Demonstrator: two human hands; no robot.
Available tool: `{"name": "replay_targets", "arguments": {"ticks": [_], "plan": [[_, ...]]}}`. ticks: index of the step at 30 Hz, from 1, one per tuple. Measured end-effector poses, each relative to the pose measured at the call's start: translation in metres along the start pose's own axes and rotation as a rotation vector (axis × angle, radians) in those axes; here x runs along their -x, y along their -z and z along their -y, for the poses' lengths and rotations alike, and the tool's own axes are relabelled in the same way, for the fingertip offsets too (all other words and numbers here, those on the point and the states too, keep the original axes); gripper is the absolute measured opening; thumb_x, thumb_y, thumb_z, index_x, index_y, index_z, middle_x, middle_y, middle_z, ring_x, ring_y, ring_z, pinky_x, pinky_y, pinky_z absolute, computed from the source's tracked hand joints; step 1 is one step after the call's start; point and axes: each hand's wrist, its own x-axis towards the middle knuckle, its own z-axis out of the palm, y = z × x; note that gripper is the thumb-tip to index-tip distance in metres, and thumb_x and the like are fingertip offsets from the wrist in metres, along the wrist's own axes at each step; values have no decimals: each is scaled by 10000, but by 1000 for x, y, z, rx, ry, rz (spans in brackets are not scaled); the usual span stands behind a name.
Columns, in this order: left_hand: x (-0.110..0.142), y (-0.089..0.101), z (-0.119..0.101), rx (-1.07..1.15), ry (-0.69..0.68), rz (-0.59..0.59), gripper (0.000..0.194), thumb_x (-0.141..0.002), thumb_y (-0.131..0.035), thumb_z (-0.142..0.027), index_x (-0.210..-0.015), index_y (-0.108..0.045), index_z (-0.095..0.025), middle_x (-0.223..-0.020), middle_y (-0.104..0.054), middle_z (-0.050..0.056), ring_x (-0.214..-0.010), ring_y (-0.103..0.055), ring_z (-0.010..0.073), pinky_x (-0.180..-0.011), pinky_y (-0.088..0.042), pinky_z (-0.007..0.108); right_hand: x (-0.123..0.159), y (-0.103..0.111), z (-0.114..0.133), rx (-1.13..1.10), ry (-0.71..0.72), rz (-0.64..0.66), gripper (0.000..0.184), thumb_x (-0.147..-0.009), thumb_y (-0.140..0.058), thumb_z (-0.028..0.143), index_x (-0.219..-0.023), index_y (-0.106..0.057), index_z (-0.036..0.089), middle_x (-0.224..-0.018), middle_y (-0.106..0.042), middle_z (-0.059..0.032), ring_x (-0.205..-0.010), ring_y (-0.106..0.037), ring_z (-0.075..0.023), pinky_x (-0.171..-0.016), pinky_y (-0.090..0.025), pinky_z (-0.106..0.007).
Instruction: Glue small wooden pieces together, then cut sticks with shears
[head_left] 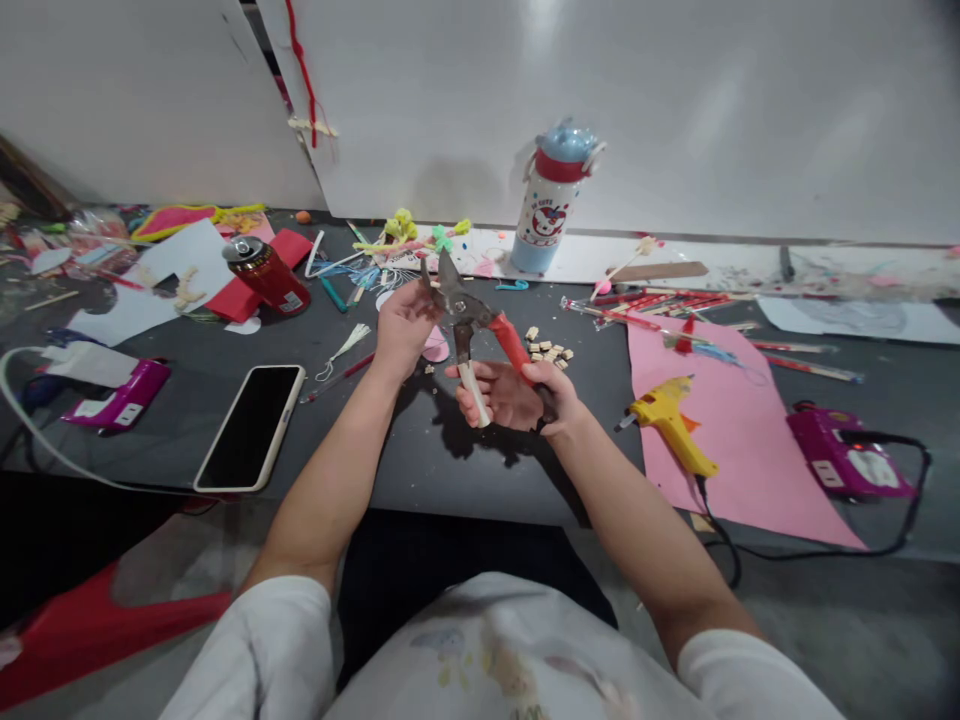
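A pair of pruning shears is raised over the dark table, its blades pointing up and away and its two handles apart. One handle is red, the other whitish. My right hand is closed around the handles, thumb on the red one and fingertips by the whitish one. Beside the blades, my left hand has its fingers curled together; whatever they pinch is hidden. Small cut wooden pieces lie in a loose pile behind my right hand. A pink oval piece shows just past my left hand.
A yellow glue gun rests on pink paper, its cord running to a purple power box. Left are a phone, a drink can and another purple box. A bottle stands by the white panel.
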Motion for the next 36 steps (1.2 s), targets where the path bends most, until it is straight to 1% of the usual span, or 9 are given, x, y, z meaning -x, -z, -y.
{"name": "replay_targets", "arguments": {"ticks": [3, 7, 11, 15, 20, 24, 30, 33, 36], "plan": [[0, 1, 1, 13, -55, -72, 349, -595, -845, -418, -842, -681, -235, -881, -736, 26, -885, -716, 186, -891, -562, 361, 0, -1, -3, 27, -6, 24, 654, -663, -605, 589, -1162, -578, 168, -972, -601, -96, -857, -567, -211, -816, -485, -364], [1, 2, 1, -1, -130, -125, 298, -659, -807, -451, -828, -691, -235, -818, -728, 16, -801, -718, 177, -841, -580, 368, 1, -2, -4, 108, -49, -37, 669, -641, -570, 637, -1119, -586, 169, -943, -607, -119, -876, -574, -239, -798, -496, -394], [5, 2, 0, -107, -172, -146, 256, -716, -751, -464, -821, -703, -235, -835, -733, 22, -831, -714, 180, -868, -575, 358, 2, 0, -4, 118, -68, -45, 693, -622, -527, 690, -1089, -566, 179, -931, -618, -131, -904, -594, -262, -801, -504, -425], [6, 4, -1, -213, -215, -175, 183, -748, -711, -402, -808, -727, -230, -843, -733, 19, -843, -700, 169, -864, -566, 331, 2, -7, 0, 51, -8, -41, 585, -691, -530, 628, -1090, -522, 200, -953, -632, -116, -885, -615, -250, -811, -496, -428], [4, 5, 4, -211, -284, -165, 116, -767, -682, -250, -846, -760, -214, -838, -749, 21, -831, -704, 156, -829, -568, 305, 1, -16, 4, -5, 30, -76, 437, -754, -576, 590, -990, -455, 242, -957, -652, -79, -837, -634, -214, -824, -487, -394], [2, 7, 10, -212, -334, -112, 157, -753, -701, -223, -896, -765, -205, -863, -771, 33, -817, -729, 163, -797, -594, 300, -2, -11, 1, -16, 50, 9, 441, -753, -616, 607, -923, -459, 231, -1007, -664, -80, -844, -646, -200, -835, -504, -374], [2, 8, 15, -162, -293, -63, 154, -775, -706, -257, -919, -752, -227, -912, -773, 29, -829, -741, 168, -865, -603, 338, -4, -5, 0, -12, 109, 109, 352, -840, -594, 553, -901, -562, 208, -1093, -664, -86, -871, -653, -176, -809, -529, -320], [2, 7, 15, -165, -266, -62, 167, -773, -711, -288, -922, -740, -219, -920, -768, 41, -873, -742, 182, -887, -598, 354, -3, -6, 1, -10, 133, 118, 347, -865, -578, 549, -867, -588, 202, -1106, -666, -83, -847, -657, -166, -798, -531, -311], [1, 5, 16, -139, -215, -55, 213, -739, -745, -324, -919, -715, -215, -944, -766, 53, -918, -738, 194, -914, -586, 365, -3, -7, 1, -3, 126, 100, 354, -860, -590, 554, -839, -595, 200, -1119, -668, -85, -885, -662, -179, -801, -533, -315]]}}
